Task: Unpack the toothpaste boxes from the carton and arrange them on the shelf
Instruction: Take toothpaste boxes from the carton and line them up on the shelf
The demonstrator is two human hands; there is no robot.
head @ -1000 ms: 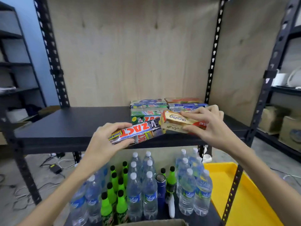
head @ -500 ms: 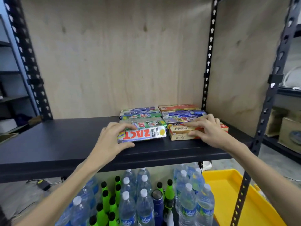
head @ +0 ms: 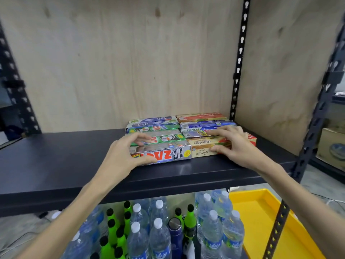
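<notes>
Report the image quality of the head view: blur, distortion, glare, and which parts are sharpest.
Head view: sharpest at the centre, where the print on the silver ZACT box under the left hand reads clearly; the right hand and the beige box are slightly softer; the right upright is smeared; wide-angle bending bows the uprights; a soft sheen lies on the shelf front; lighting is even, shadows faint.

Black metal shelf, plywood backing. Toothpaste boxes lie flat in two columns at its right end. Left hand grips the silver ZACT box at the front of the left column, thumb on its front face, fingers over the top. Right hand grips the beige box beside it, touching. Below: water bottles, green bottles, yellow tray.
</notes>
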